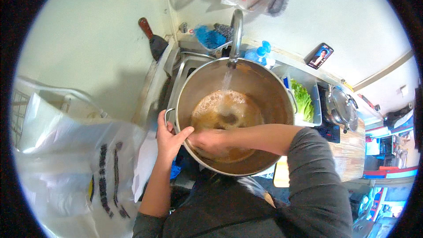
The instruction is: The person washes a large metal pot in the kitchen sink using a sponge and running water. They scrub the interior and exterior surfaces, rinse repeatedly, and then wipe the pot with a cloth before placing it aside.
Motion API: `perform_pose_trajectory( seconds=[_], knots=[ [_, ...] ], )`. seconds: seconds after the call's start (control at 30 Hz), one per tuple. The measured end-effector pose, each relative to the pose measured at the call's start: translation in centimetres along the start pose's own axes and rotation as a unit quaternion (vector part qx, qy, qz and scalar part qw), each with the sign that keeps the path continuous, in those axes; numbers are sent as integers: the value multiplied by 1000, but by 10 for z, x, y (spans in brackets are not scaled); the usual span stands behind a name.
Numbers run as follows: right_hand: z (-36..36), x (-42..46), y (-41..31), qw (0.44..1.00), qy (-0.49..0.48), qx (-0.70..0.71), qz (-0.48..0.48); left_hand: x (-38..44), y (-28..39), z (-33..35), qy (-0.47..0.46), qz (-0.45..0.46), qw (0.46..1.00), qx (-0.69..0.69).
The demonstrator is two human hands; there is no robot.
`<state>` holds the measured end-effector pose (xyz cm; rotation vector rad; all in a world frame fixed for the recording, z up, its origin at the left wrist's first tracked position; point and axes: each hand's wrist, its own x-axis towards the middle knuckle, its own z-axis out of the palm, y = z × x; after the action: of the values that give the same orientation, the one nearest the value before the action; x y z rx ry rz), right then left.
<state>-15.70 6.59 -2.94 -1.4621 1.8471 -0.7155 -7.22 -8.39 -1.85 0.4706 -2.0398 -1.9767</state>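
A large stainless steel stockpot (276, 102) sits at the sink, with brown, foamy water (211, 105) in its bottom. Water runs into it from the curved metal faucet (237, 33) above. My left hand (172, 135) grips the pot's left rim beside the loop handle (168, 115), thumb over the edge. My right hand (210, 141) reaches inside the pot near the left front wall, blurred; whether its fingers hold anything cannot be made out.
Right of the pot, a plastic bin (316, 105) holds leafy lettuce (301, 99); beyond it stands a lidded metal pot (342, 105). Behind are a blue-capped bottle (261, 54) and blue scrubbing material (210, 37). A scraper (155, 41) leans left. A phone (320, 56) rests against the wall.
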Motion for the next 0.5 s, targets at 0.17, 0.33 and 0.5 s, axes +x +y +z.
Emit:
perform_pose_trajectory(
  seconds=[0.17, 0.33, 0.5],
  knots=[
    [-53, 48, 32, 940, 317, 17, 124, -1, 8, 3, 1, -17, 1000, 14],
    [-105, 37, 108, 802, 520, -68, 285, -2, 14, 2, 11, -31, 998, 60],
    [-104, -29, 200, 682, 513, -107, 511, -3, 11, -1, 8, -39, 997, 65]
  ],
)
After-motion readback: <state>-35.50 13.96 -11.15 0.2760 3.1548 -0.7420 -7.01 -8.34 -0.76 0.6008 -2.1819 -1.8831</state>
